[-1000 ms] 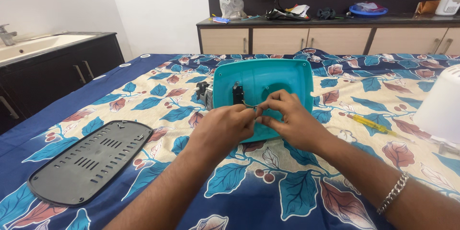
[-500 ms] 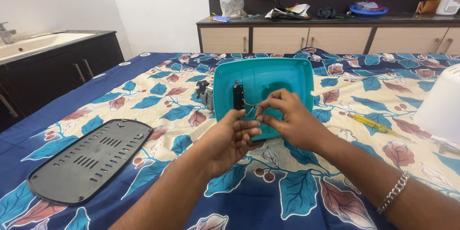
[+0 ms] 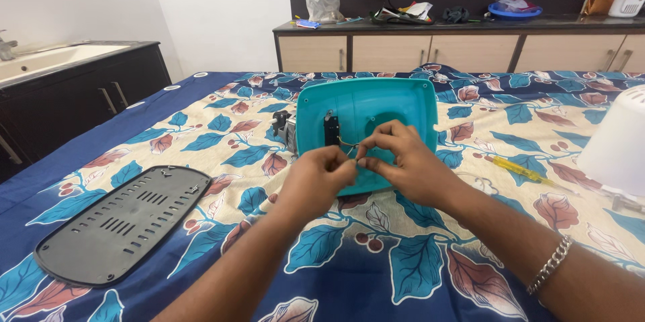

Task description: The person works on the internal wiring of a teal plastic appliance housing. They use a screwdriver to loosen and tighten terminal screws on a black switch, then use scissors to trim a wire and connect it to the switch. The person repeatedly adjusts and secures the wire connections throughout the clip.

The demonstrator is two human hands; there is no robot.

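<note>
A teal plastic appliance housing [image 3: 376, 104] lies open on the leaf-patterned bedsheet, with a small black switch part [image 3: 331, 128] inside it and a dark motor piece [image 3: 282, 124] at its left edge. My left hand [image 3: 316, 177] and my right hand [image 3: 403, 161] meet over the housing's near half. Their fingertips pinch thin wires [image 3: 349, 144] that run from the black part. A chain bracelet [image 3: 549, 265] sits on my right wrist.
A black vented base plate [image 3: 117, 221] lies at the left on the bed. A yellow-handled screwdriver [image 3: 521, 169] rests right of the housing, and a white plastic cover [image 3: 618, 144] stands at the far right. A cluttered cabinet counter [image 3: 470, 23] is behind; a sink counter [image 3: 60, 60] at left.
My left hand has come back in from below the housing, and its fingertips now meet the right hand's on the wires. The housing has not moved.
</note>
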